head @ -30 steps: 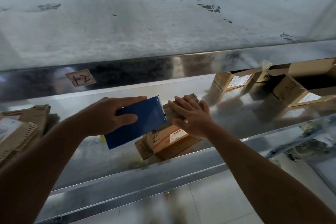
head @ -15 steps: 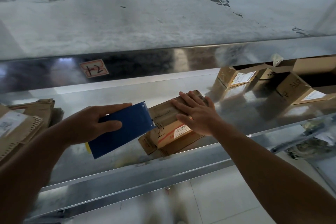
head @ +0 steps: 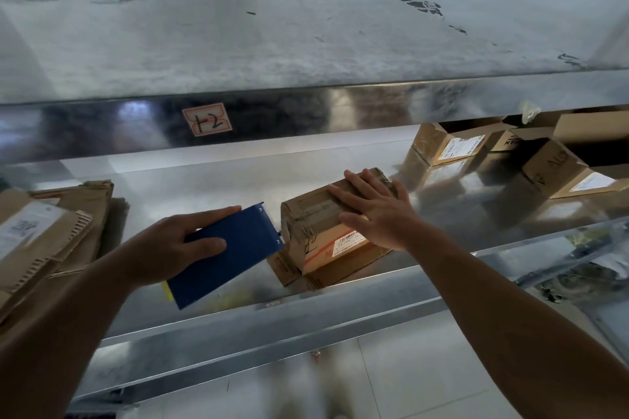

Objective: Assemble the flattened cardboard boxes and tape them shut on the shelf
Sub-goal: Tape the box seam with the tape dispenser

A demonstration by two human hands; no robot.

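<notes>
The box (head: 316, 231) under work is standing assembled near the front of the shelf (head: 357, 308), about mid-bay, and is turned at an angle to the front edge. It is showing creased brown cardboard, with tape (head: 313, 211) running over the top seam. A white and red label (head: 350, 241) is facing outward. The box is sitting on a lower piece of cardboard (head: 282, 269) that is sticking out at the left.

The right hand (head: 377, 214) is lying flat on the box top, fingers straight and spread, pressing down and grasping nothing. The left hand (head: 170, 245) is grasping a blue tape dispenser (head: 235, 255), with the thumb across its face and the fingers behind it. The dispenser's far end is sitting just beside the box's left side; contact cannot be confirmed.

At the left end of the shelf, flattened boxes (head: 51, 231) are lying in a loose stack. At the back right, a group of labelled boxes (head: 446, 146) is standing well apart from the work.

An upper shelf (head: 306, 37) is overhanging the bay, its front lip carrying a tag (head: 207, 119) marked 12. Bare metal is lying open between the stack and the box, and between the box and the back group. The front edge is running just below the box, and tiled floor (head: 408, 378) is showing beneath it.
</notes>
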